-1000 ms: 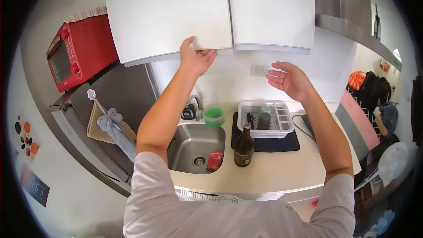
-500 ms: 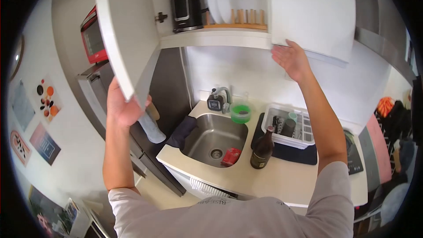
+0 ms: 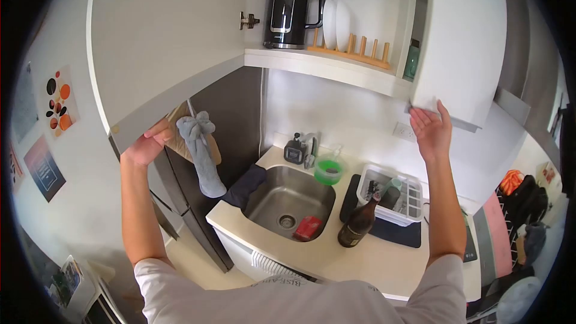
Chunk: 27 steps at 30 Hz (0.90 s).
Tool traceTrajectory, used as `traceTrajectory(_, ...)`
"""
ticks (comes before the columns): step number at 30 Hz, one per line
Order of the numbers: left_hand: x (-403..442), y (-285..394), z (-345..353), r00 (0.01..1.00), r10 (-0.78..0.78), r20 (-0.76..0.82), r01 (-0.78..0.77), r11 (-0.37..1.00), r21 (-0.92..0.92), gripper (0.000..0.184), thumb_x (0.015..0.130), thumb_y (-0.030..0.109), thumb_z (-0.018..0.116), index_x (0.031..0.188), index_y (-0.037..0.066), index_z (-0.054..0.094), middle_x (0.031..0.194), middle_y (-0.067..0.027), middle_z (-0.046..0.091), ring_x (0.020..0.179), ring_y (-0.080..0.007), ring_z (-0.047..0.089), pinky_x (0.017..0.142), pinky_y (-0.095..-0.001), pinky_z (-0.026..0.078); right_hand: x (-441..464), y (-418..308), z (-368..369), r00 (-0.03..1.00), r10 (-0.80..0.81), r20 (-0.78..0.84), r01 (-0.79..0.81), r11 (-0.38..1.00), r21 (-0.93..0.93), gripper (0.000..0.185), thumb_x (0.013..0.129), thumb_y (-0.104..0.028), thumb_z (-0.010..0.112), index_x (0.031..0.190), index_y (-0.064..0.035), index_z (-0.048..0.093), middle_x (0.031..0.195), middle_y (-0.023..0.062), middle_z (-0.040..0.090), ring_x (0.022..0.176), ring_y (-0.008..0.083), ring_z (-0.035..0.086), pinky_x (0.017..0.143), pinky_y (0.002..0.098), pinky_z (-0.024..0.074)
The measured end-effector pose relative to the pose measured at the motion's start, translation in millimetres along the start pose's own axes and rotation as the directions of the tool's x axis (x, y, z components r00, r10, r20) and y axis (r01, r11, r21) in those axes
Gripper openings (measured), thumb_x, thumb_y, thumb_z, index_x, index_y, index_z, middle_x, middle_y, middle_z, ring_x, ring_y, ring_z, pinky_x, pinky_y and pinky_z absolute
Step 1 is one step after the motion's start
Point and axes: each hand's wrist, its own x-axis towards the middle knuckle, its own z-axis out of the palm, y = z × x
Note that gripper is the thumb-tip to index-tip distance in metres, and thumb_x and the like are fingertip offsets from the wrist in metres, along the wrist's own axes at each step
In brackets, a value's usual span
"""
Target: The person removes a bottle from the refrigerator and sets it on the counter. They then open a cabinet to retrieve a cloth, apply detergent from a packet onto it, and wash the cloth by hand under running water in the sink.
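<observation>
My left hand (image 3: pixel 144 147) grips the bottom edge of the left cabinet door (image 3: pixel 174 36), which stands wide open. My right hand (image 3: pixel 431 132) touches the lower edge of the right cabinet door (image 3: pixel 459 42) with its fingertips, fingers stretched and thumb apart. That door is partly open, showing a green item (image 3: pixel 411 60) behind it. Inside the left section, a black electric kettle (image 3: pixel 288 15) stands beside a wooden plate rack (image 3: pixel 354 55) holding white plates (image 3: pixel 342 24).
Below are a steel sink (image 3: pixel 255 201) with a red packet (image 3: pixel 307 228), a black soap bottle (image 3: pixel 294 151), a green-bottomed tub (image 3: pixel 328 171), a brown bottle (image 3: pixel 358 225) and a white dish rack (image 3: pixel 414 211). A grey towel (image 3: pixel 201 156) hangs by the fridge (image 3: pixel 231 120).
The left door has swung further open to the left with my left hand. The right door, shut before, has come partly open at my right hand. The camera view has shifted.
</observation>
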Motion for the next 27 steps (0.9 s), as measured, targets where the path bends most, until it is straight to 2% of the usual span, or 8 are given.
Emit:
traceTrajectory(7, 0.6, 9.3, -33.3, 0.997, 0.046, 0.064, -0.044, 0.998, -0.035, 0.015, 0.086, 0.023, 0.049, 0.079, 0.009, 0.050, 0.064, 0.0008, 0.040, 0.055, -0.0095, 0.033, 0.055, -0.0244, 0.028, -94.1, -69.4, -10.4, 0.998, 0.060, 0.001, -0.060, 0.997, 0.039, 0.040, 0.087, -0.043, 0.050, 0.071, -0.0079, 0.058, 0.061, 0.0021, 0.057, 0.055, 0.0133, 0.056, 0.052, 0.0238, 0.0448)
traceTrajectory(8, 0.3, 7.6, -35.2, 0.996, 0.089, 0.033, -0.088, 0.996, -0.032, 0.016, 0.086, 0.023, 0.049, 0.081, 0.009, 0.049, 0.063, -0.0001, 0.038, 0.054, -0.0099, 0.032, 0.055, -0.0252, 0.028, -109.7, -77.4, 4.6, 0.990, 0.035, -0.135, -0.036, 0.999, -0.007, 0.041, 0.089, -0.043, 0.047, 0.064, -0.0117, 0.056, 0.051, -0.0027, 0.050, 0.046, 0.0111, 0.052, 0.045, 0.0230, 0.0420)
traceTrajectory(12, 2.2, 4.9, -41.2, 0.988, 0.152, 0.030, -0.152, 0.988, -0.008, 0.018, 0.087, 0.024, 0.047, 0.083, 0.007, 0.049, 0.062, -0.0007, 0.035, 0.055, -0.0102, 0.031, 0.055, -0.0254, 0.027, -140.1, -113.1, -54.7, 0.999, -0.011, -0.044, 0.014, 0.998, 0.058, 0.035, 0.088, -0.039, 0.048, 0.066, -0.0129, 0.057, 0.050, -0.0062, 0.047, 0.044, 0.0069, 0.041, 0.040, 0.0193, 0.0355)
traceTrajectory(15, 4.9, -0.6, -30.7, 0.984, 0.180, -0.015, -0.180, 0.982, -0.052, 0.019, 0.087, 0.024, 0.048, 0.085, 0.006, 0.050, 0.063, -0.0008, 0.037, 0.055, -0.0102, 0.032, 0.056, -0.0251, 0.027, -155.6, -133.5, -75.3, 0.990, -0.083, 0.114, 0.081, 0.996, 0.023, 0.029, 0.089, -0.035, 0.047, 0.073, -0.0115, 0.055, 0.055, -0.0064, 0.047, 0.048, 0.0060, 0.044, 0.041, 0.0190, 0.0358)
traceTrajectory(17, 2.1, -4.3, -25.1, 0.966, 0.247, -0.072, -0.248, 0.969, -0.017, 0.019, 0.083, 0.023, 0.054, 0.088, 0.005, 0.052, 0.065, -0.0003, 0.039, 0.058, -0.0111, 0.034, 0.057, -0.0255, 0.028, -163.9, -142.2, -85.3, 0.977, -0.196, -0.078, 0.199, 0.979, 0.035, 0.026, 0.090, -0.033, 0.047, 0.078, -0.0109, 0.053, 0.063, -0.0048, 0.049, 0.050, 0.0065, 0.045, 0.043, 0.0189, 0.0373)
traceTrajectory(19, 3.9, -13.0, -12.0, 0.957, 0.285, -0.044, -0.285, 0.958, 0.001, 0.019, 0.081, 0.022, 0.057, 0.088, 0.006, 0.052, 0.066, 0.0002, 0.040, 0.059, -0.0118, 0.035, 0.057, -0.0263, 0.028, -170.6, -154.7, -117.5, 0.993, -0.104, 0.057, 0.099, 0.991, 0.090, 0.022, 0.091, -0.027, 0.047, 0.090, -0.0062, 0.054, 0.070, 0.0014, 0.050, 0.060, 0.0106, 0.043, 0.053, 0.0226, 0.0388)
traceTrajectory(23, 1.3, -17.5, -24.0, 0.954, 0.297, -0.046, -0.298, 0.954, -0.027, 0.019, 0.079, 0.023, 0.057, 0.085, 0.006, 0.052, 0.075, -0.0046, 0.044, 0.062, -0.0144, 0.034, 0.058, -0.0292, 0.028, -183.2, -164.4, -119.9, 0.971, -0.143, 0.192, 0.113, 0.981, 0.156, 0.024, 0.091, -0.023, 0.045, 0.090, 0.0006, 0.051, 0.072, 0.0047, 0.042, 0.067, 0.0132, 0.039, 0.059, 0.0242, 0.0346)
traceTrajectory(27, -5.5, -23.9, -25.3, 0.941, 0.317, -0.117, -0.320, 0.947, -0.008, 0.023, 0.083, 0.028, 0.052, 0.087, 0.005, 0.051, 0.081, -0.0073, 0.047, 0.064, -0.0157, 0.037, 0.060, -0.0295, 0.031, -193.1, -166.1, -135.1, 0.964, -0.250, 0.085, 0.233, 0.956, 0.178, 0.021, 0.091, -0.019, 0.047, 0.090, 0.0012, 0.051, 0.071, 0.0040, 0.043, 0.066, 0.0140, 0.040, 0.061, 0.0255, 0.0362)
